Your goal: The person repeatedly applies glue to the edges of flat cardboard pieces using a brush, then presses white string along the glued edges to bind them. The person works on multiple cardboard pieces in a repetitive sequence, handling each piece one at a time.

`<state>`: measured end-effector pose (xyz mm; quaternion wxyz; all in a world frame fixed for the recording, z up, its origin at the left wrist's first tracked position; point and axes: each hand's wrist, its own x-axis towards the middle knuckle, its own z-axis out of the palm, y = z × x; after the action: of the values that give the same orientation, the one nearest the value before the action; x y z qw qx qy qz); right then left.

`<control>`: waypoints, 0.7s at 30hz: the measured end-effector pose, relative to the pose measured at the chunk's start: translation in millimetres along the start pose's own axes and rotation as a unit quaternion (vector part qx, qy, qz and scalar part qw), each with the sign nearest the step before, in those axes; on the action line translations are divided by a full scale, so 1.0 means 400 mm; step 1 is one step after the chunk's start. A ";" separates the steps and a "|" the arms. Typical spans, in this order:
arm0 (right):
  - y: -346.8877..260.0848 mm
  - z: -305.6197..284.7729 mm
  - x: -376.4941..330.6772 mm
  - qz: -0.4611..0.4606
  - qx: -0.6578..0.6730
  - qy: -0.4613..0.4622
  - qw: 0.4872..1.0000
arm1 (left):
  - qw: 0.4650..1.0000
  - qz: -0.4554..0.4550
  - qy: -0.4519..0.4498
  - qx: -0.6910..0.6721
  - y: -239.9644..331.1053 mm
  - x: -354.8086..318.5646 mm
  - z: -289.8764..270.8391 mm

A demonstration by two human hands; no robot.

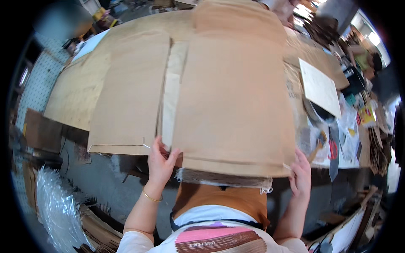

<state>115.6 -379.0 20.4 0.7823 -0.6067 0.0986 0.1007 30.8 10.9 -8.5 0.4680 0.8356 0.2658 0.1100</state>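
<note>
A large brown paper sack (236, 97) lies flat on a stack in front of me, its folded lower edge toward my body. At its lower right corner, my right hand (300, 172) closes its fingers on the edge. My left hand (161, 162) is at the lower left corner, fingers stretched upward and apart from the thumb. That thumb touches or nearly touches the sack's corner. Just left of this hand lies a second stack of brown paper sacks (126, 97), with a narrow gap between the stacks.
The wooden table (69, 99) extends to the left. On the right are a white board (319, 86), red-handled scissors (333, 149) and clear plastic. Clear plastic wrap (59, 206) fills the lower left. A person (365, 59) is at the far right.
</note>
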 end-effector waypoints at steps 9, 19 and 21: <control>0.155 0.151 0.033 -0.161 -0.428 -0.023 0.889 | 0.952 0.228 0.172 0.110 -0.062 -0.058 -0.133; 0.355 0.846 0.106 0.033 -0.267 -0.319 0.909 | 0.944 0.078 0.307 0.095 -0.424 0.228 -0.738; 0.414 0.902 0.124 -0.019 -0.311 -0.300 0.902 | 0.964 0.004 0.255 0.074 -0.502 0.292 -0.811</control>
<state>128.8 12.8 -58.9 0.5481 -0.7621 -0.1889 0.2883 -80.7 394.1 -10.4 0.3217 0.8132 0.3803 0.3010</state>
